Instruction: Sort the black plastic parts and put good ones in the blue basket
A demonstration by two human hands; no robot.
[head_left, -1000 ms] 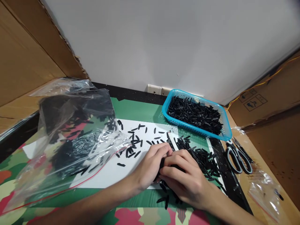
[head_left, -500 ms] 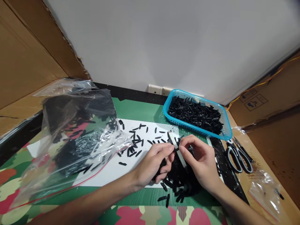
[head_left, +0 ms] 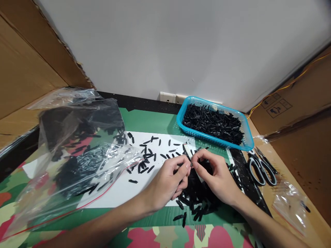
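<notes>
Both hands meet over a dark pile of small black pieces on the green mat. My left hand has its fingers curled, with thumb and forefinger pinched on something tiny and dark. Thumb and forefinger of my right hand pinch at the same spot, almost touching the left fingertips. What lies between them is too small to name. Beneath the hands a pale strip lies slanted, partly hidden. Many loose black pieces are scattered on a white sheet to the left.
A blue basket full of black pieces stands behind the hands. A clear zip bag with black pieces lies at left. Scissors and a small plastic bag lie at right. Cardboard stands at both sides.
The right fingertips have moved a little left, closer to the left ones. The black piece seen between the fingers earlier is now mostly hidden. The view has shifted slightly.
</notes>
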